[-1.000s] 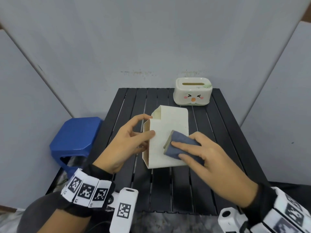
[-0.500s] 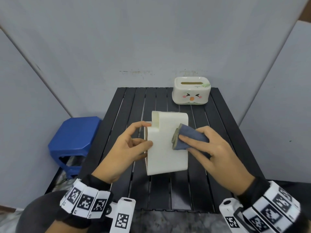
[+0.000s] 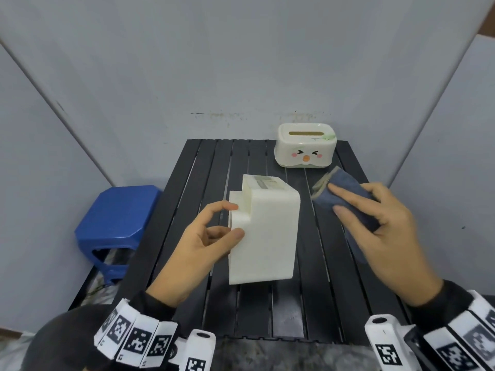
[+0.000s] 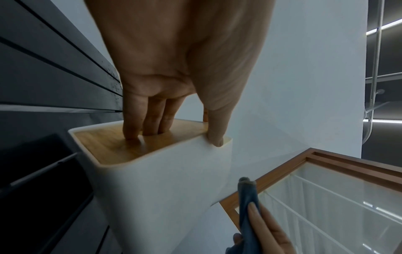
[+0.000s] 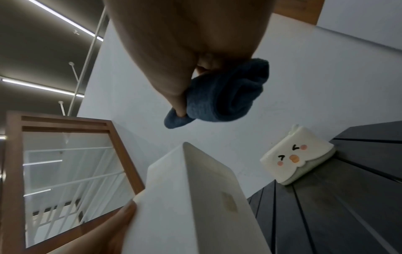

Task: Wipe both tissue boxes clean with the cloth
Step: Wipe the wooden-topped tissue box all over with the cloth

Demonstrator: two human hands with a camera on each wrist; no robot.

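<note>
The left hand (image 3: 198, 245) grips a plain white plastic tissue box (image 3: 263, 234) stood on end on the black slatted table (image 3: 316, 295), thumb on its side, fingers on its wooden base. Just right, apart from it, the right hand (image 3: 380, 231) clutches a folded blue cloth (image 3: 345, 202). Farther back sits a cream tissue box with a cartoon face (image 3: 305, 145).
</note>
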